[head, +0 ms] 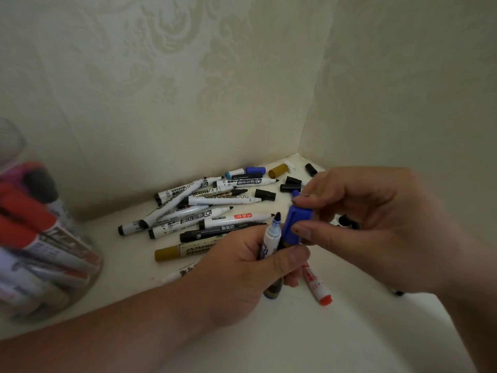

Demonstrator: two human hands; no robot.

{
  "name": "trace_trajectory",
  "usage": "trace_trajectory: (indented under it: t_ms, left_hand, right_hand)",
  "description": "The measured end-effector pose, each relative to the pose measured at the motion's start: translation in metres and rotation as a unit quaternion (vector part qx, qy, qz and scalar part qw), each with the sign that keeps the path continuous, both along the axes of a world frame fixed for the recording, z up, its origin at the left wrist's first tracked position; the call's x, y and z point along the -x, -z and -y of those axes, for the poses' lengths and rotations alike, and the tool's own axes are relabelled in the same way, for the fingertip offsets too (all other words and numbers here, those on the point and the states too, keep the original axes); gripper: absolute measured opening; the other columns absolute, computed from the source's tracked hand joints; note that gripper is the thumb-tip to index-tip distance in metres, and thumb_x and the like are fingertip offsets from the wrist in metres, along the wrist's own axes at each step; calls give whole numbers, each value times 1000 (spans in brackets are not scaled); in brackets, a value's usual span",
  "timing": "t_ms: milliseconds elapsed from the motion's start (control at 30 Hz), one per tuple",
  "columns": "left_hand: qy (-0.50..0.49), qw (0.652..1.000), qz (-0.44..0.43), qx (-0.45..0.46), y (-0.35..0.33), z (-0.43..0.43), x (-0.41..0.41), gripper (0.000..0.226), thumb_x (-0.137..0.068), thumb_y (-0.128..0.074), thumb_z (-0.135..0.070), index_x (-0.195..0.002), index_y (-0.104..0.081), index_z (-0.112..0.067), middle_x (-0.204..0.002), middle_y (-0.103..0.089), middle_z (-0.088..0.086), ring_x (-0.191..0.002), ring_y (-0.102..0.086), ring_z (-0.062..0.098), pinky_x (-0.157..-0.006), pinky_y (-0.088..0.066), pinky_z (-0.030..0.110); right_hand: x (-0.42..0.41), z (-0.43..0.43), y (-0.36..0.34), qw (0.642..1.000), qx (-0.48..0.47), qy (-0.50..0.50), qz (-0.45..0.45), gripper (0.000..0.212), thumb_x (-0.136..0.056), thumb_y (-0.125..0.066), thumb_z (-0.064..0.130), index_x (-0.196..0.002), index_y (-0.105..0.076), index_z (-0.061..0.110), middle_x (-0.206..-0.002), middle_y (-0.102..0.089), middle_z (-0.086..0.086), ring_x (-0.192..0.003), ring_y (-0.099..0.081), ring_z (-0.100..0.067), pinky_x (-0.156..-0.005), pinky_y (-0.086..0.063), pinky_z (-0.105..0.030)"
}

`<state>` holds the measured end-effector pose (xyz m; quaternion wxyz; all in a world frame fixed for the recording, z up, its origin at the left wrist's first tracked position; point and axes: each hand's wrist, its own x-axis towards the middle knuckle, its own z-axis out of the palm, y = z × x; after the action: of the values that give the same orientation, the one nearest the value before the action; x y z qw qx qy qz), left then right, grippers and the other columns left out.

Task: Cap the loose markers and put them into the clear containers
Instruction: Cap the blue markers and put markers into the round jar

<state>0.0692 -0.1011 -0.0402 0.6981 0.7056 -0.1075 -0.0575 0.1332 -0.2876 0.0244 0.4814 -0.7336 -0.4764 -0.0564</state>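
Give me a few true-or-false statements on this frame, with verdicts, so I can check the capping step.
1. The right hand pinches a blue cap. True.
2. The blue marker gripped by the left hand is already capped. False: its tip is bare, with the cap beside it.
3. The clear container at the left holds no markers. False: red markers are inside it.
4. A gold cap lies loose near the corner. True.

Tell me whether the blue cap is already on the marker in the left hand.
No: the marker shows a bare tip, and the right hand pinches the blue cap beside it.
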Motion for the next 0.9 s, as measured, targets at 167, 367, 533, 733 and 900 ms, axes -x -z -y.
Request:
trace_trajectory:
  t_ms: [167,367,533,733,900]
  left_hand:
    - [14,999,-22,23,-2,-1,-1,20,-80,-64,-44,-96,-75,-37,-75,-69,-8,-76,-67,10,-73,-55,21]
    - [10,999,-38,13,4,-4,-4,26,-87,-72,-38,-112,-71,-43,-93,-72,-4,-91,-69,11,-90,-58,32]
    - [16,999,-33,-3,7,-4,-6,23,-88,-66,-27,-107,-73,-39,-104,-77,-3,-104,-70,22,-95,-57,40]
    - [35,999,-42,-2,3,-2,-2,37,-85,-69,-27,-121,-68,-36,-97,-77,1,-96,-71,24,-78,-54,35]
    - [56,997,-39,-32,-2,-3,-1,29,-96,-68,-23,-120,-65,-39,-101,-76,4,-93,-66,39,-78,-53,48]
  right_hand:
    - [-10,-3,-2,969,-196,5,-150,13,-73,-84,19,-82,-74,21,-81,-74,-7,-64,-68,-22,-60,-57,-29]
    - [-40,15,5,942,206,261,-39,20,-77,-84,24,-77,-66,34,-78,-69,14,-68,-64,-1,-62,-49,-17]
    - [-35,0,13,892,392,226,-12,12,-85,-76,35,-83,-65,37,-82,-61,17,-73,-57,2,-59,-39,-10]
    - [-32,0,5,875,428,226,-5,17,-89,-70,30,-85,-62,44,-81,-58,18,-73,-53,2,-57,-35,-10]
    - [-33,-6,-2,875,426,229,-39,15,-85,-75,37,-92,-63,42,-83,-56,16,-75,-54,-1,-61,-38,-17]
